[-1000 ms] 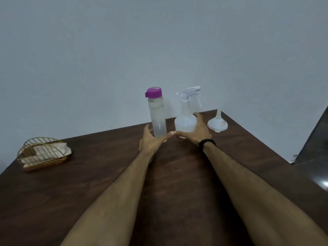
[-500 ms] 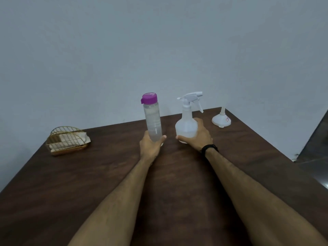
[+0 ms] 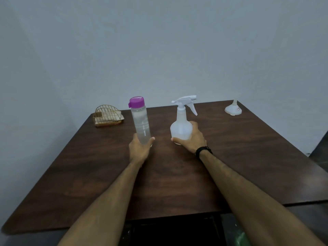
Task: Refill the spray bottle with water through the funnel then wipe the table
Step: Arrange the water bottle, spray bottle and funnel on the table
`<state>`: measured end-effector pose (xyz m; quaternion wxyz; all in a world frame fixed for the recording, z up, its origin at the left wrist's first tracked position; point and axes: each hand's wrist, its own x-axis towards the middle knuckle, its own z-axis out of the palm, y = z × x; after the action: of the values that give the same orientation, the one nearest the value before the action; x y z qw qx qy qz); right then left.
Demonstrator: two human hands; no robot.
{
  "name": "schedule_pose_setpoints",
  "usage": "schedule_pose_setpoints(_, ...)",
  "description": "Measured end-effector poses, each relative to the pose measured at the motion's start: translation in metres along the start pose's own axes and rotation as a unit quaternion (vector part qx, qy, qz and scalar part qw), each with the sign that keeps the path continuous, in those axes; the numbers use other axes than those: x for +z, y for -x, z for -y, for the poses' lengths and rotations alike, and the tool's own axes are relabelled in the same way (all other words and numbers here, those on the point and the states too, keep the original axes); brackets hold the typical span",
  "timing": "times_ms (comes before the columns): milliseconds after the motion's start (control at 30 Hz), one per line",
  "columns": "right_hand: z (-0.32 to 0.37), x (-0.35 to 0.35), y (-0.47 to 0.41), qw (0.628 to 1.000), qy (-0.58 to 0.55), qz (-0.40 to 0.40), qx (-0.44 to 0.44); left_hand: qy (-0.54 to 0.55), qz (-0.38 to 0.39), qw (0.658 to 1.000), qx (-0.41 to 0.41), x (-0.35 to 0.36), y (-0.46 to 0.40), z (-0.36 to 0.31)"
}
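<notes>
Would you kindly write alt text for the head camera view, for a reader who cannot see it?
On a dark wooden table, the left hand grips a purple-capped water bottle and the right hand holds a white spray bottle. A white funnel and a wire napkin holder sit behind.

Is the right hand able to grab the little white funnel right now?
Probably not yet. The right hand is gripping the white plastic spray bottle, and the small white plastic funnel stands apart near the dark wooden table's far right corner. Nothing blocks the path once it lets go.

both arms outstretched, left hand [image 3: 140,148] and right hand [image 3: 192,139] each curled, gripping.
</notes>
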<state>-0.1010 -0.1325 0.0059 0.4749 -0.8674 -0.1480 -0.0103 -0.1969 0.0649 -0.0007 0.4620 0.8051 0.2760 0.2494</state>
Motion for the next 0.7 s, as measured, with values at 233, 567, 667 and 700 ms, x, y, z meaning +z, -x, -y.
schedule_pose_setpoints(233,0.007,0.000,0.017,0.999,-0.001,0.039,0.009,-0.114,0.001,0.993,-0.038,-0.016,0.025,0.005)
schedule_pose_setpoints(567,-0.022,-0.028,0.006,0.966,0.227,0.126,-0.008,-0.361,0.095,0.927,-0.040,0.024,0.107,-0.015)
schedule_pose_setpoints(667,-0.049,-0.062,-0.001,0.931,0.334,0.147,-0.030,-0.370,0.147,0.917,0.028,0.043,0.126,-0.027)
schedule_pose_setpoints(700,-0.060,-0.077,-0.004,0.926,0.349,0.144,-0.016,-0.373,0.164,0.912,0.054,0.051,0.132,-0.032)
